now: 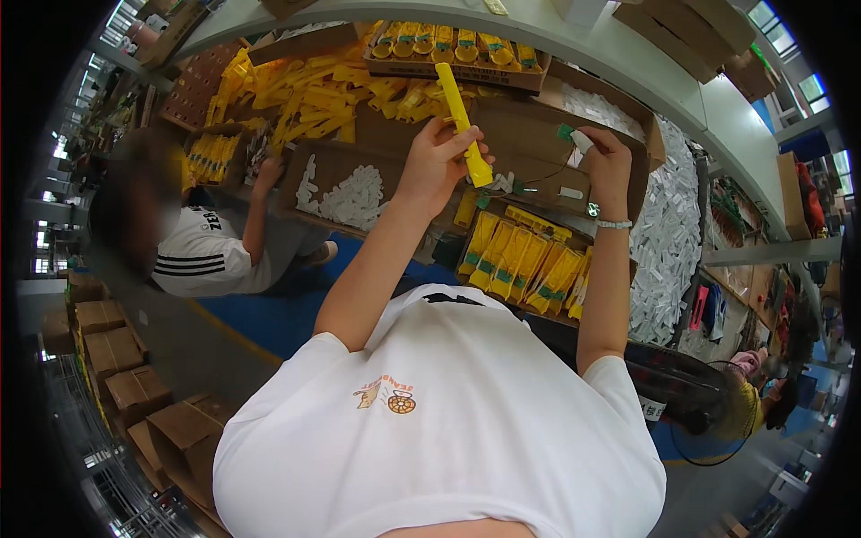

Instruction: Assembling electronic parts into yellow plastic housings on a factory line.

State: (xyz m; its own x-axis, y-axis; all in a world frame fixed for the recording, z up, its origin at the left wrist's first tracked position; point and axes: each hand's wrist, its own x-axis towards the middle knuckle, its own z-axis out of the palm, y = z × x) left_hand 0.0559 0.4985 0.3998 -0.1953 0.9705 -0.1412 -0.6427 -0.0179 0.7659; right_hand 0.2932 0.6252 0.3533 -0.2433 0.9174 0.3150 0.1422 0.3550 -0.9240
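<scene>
Head view: your left hand (437, 161) is clamped on yellow stick (463, 123), long axis tilted up-left; your right hand (606, 161) pinches small green-white part (574, 137) just right of it, apart.

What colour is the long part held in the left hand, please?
Yellow: the long part in the left hand, seen in the head view.

Yellow stick (464, 121), green-and-white part (574, 137), yellow pieces with green bands (520, 262), white bits (354, 199), brown cardboard tray (525, 134), white shirt (448, 421), black-striped white sleeve (202, 260), blue floor (269, 318).
</scene>
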